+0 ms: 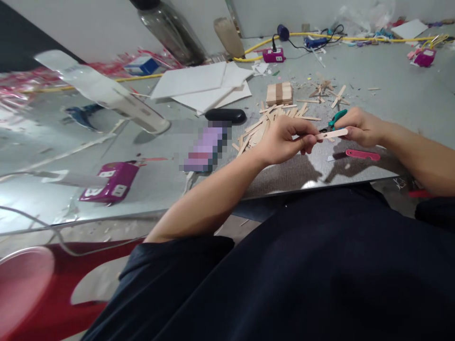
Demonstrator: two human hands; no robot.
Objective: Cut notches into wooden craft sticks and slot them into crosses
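Observation:
My left hand (284, 139) pinches one end of a pale wooden craft stick (336, 134) between thumb and fingers. A small dark spot shows on the stick near those fingertips. My right hand (364, 127) is closed around a small pair of pliers with teal handles (338, 116), partly hidden by the fingers. The dark jaws lie just behind the stick, close to my left fingertips. My right thumb is at the stick's far end; whether it presses on it I cannot tell. Below my right hand lies a pink-handled knife (362, 155) on the table.
Loose craft sticks (254, 132) are heaped beyond my left hand, with a bundled stack (279, 94) behind. Farther left lie a phone (206, 147), a black case (225, 116), white sheets (199, 80), a white lamp-like stand (106, 92) and a purple power socket (110, 182). A red chair (64, 284) stands lower left.

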